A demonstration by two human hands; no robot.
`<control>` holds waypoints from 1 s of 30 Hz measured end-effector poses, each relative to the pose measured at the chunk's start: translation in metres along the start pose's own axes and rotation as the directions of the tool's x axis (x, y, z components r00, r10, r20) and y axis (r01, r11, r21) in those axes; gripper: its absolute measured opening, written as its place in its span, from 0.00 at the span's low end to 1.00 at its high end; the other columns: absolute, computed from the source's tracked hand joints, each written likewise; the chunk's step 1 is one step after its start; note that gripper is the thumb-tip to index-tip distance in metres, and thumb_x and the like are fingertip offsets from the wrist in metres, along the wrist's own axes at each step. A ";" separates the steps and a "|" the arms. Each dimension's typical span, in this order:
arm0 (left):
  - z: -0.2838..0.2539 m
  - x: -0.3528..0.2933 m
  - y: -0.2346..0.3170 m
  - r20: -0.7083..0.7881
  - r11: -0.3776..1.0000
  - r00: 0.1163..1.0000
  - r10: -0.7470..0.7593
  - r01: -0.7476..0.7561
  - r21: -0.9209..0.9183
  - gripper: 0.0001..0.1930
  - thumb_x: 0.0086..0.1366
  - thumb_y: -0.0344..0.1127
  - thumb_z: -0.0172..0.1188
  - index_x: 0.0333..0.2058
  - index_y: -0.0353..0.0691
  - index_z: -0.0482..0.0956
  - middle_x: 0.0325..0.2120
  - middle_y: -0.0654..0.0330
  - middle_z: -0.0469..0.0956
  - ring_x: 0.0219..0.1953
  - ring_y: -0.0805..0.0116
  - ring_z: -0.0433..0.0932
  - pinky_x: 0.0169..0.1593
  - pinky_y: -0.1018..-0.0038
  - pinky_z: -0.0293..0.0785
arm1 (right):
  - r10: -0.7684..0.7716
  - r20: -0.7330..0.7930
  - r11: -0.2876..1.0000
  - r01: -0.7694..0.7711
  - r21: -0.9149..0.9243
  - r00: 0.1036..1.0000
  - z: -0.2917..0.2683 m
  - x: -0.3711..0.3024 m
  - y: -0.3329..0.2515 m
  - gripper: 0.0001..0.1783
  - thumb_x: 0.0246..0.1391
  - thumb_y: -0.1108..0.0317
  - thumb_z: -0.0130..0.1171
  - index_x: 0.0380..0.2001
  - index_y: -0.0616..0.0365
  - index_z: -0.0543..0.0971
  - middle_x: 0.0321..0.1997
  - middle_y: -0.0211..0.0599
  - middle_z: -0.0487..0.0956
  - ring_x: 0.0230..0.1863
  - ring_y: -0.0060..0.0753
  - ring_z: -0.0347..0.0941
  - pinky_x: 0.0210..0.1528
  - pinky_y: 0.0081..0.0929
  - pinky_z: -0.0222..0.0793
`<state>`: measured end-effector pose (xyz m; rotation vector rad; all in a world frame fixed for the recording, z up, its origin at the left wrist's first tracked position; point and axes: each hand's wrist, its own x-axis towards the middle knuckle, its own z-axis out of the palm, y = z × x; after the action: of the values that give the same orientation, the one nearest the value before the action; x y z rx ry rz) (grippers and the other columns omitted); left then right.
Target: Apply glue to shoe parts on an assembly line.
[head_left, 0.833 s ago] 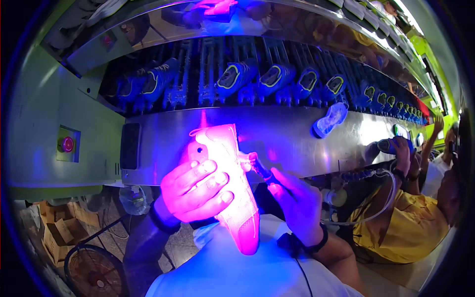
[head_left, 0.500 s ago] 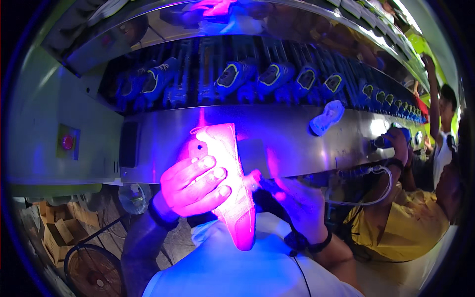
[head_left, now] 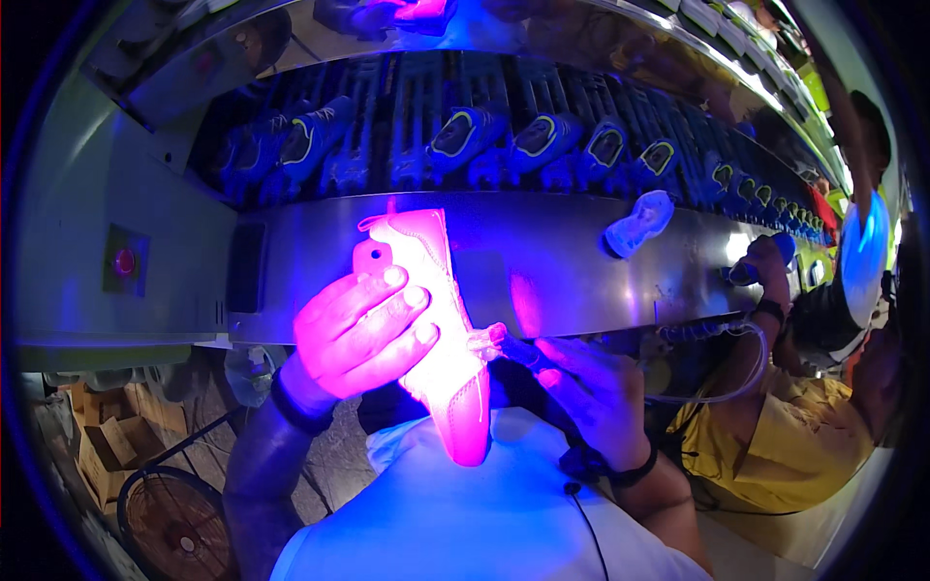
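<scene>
Pink light floods the shoe in the head view, and the brush has moved down its side since the first frame, closer to the toe. Shoe's sitting between both hands, toe pointing at the wearer's shirt. Left hand has its fingers wrapped over it; right hand is curled around the brush, tip at the shoe's right edge.
</scene>
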<state>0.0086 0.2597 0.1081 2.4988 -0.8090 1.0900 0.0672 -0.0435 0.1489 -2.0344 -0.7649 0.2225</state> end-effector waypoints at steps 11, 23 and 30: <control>0.006 -0.003 -0.013 0.009 0.980 0.982 -0.189 0.189 -0.062 0.23 0.54 0.30 0.72 0.51 0.35 0.81 0.50 0.46 0.83 0.57 0.43 0.81 0.56 0.55 0.79 | 0.041 -0.089 0.996 -0.034 0.088 0.995 0.006 0.002 -0.004 0.19 0.54 0.74 0.70 0.51 0.57 0.86 0.43 0.46 0.87 0.41 0.40 0.86 0.51 0.33 0.78; 0.009 -0.001 -0.009 0.016 0.846 0.878 -0.478 0.466 -0.260 0.39 0.41 0.21 0.71 0.58 0.34 0.77 0.54 0.46 0.80 0.58 0.43 0.79 0.60 0.56 0.76 | -0.068 -0.171 0.997 0.060 -0.053 0.983 0.017 0.003 -0.009 0.20 0.50 0.81 0.70 0.48 0.62 0.85 0.46 0.48 0.86 0.45 0.45 0.85 0.51 0.34 0.78; 0.005 -0.004 -0.002 0.090 0.762 0.810 -0.579 0.578 -0.292 0.34 0.44 0.22 0.70 0.56 0.34 0.78 0.53 0.45 0.80 0.56 0.45 0.80 0.60 0.57 0.76 | -0.274 -0.247 0.953 0.229 -0.198 0.929 0.024 0.017 -0.005 0.19 0.51 0.83 0.68 0.48 0.65 0.84 0.45 0.52 0.86 0.46 0.44 0.85 0.49 0.33 0.78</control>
<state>0.0099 0.2608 0.1016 2.2318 -0.1385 0.6830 0.0678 -0.0146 0.1414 -2.0396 -0.8827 -0.2733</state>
